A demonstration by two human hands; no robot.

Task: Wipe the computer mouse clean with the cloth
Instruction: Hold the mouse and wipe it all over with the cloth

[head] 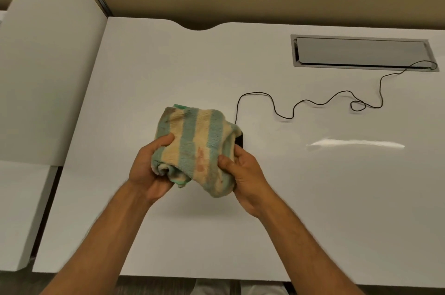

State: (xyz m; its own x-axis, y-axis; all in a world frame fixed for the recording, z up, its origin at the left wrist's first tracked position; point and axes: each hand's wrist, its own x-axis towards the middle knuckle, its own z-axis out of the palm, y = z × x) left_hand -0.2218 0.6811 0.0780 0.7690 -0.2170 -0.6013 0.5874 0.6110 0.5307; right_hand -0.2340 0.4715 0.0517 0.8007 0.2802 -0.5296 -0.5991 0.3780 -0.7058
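A striped cream-and-teal terry cloth (197, 140), stained in places, is bunched up above the middle of the white desk. My left hand (149, 167) grips its left lower edge. My right hand (243, 171) clasps its right side. The black computer mouse (239, 141) is wrapped inside the cloth; only a small dark corner shows at the right, by my right fingers. Its thin black cable (289, 114) leaves the cloth's upper right and snakes across the desk to the right.
The white desk (313, 198) has a grey cable hatch (361, 53) at the back right, where the cable enters. A white partition panel (48, 65) stands on the left. A curved notch cuts the desk's far edge.
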